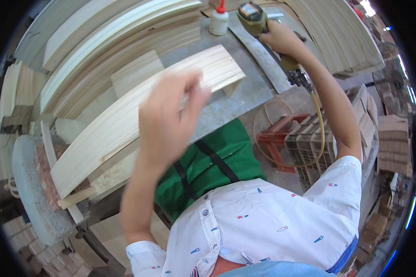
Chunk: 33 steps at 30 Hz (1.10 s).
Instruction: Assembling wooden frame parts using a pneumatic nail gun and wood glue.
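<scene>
Right hand (pixel 282 39) is clamped tight around the handle of an olive-green pneumatic nail gun (pixel 254 18), its yellow air hose (pixel 320 134) looping down past the arm; the tool hangs over the far end of the grey metal surface (pixel 245 99), not pressed to any wood. Left hand (pixel 168 115) hovers blurred above the long pale wooden panel (pixel 125 124) lying slantwise across the surface, fingers loosely spread, nothing in its grip. No fastening looks under way on this panel, so the nailing seems yet to come. A white glue bottle (pixel 218 21) with a red nozzle stands upright at the far edge, just beside the gun. Stacks of similar boards (pixel 337 32) lie around.
</scene>
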Available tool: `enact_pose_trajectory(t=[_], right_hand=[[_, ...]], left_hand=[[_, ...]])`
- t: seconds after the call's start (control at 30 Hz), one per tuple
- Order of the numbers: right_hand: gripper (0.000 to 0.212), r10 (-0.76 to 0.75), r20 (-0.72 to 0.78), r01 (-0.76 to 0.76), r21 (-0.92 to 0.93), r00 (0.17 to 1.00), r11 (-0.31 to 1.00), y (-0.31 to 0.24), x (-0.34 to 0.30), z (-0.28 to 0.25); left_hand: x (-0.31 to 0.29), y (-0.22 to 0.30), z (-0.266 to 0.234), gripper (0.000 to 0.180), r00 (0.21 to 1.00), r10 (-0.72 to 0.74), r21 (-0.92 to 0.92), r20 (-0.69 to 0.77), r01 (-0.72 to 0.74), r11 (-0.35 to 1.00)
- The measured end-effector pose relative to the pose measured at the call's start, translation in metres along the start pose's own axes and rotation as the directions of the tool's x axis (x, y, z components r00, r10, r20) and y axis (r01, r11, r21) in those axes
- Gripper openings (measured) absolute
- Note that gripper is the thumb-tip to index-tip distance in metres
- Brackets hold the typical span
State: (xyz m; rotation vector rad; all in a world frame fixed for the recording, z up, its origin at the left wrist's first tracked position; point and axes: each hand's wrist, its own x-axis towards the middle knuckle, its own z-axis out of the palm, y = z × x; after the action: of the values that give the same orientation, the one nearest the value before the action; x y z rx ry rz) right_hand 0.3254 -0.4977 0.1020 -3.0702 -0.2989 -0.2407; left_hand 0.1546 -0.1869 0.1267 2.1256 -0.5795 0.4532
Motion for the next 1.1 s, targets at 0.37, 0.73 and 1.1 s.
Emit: enact_pose_trajectory(t=[0.37, 0.73, 1.1], right_hand=[[0.036, 0.054, 0.027, -0.054, 0.008, 0.998, 0.999, -0.023, -0.029, 0.09], [0.054, -0.077, 0.071, 0.067, 0.137, 0.994, 0.988, -0.003, -0.043, 0.11], [0.055, -0.427, -0.291, 0.515, 0.404, 0.856, 0.756, -0.125, -0.02, 0.059]], left_hand=[[-0.11, -0.028, 0.003, 0.039, 0.595, -0.749, -0.926, -0.291, 0.023, 0.378], [-0.068, -0.013, -0.027, 0.035, 0.568, -0.642, -0.825, -0.515, -0.125, 0.552], [0.001, -0.053, -0.196, 0.029, 0.781, -0.433, -0.702, -0.45, -0.01, 0.712]])
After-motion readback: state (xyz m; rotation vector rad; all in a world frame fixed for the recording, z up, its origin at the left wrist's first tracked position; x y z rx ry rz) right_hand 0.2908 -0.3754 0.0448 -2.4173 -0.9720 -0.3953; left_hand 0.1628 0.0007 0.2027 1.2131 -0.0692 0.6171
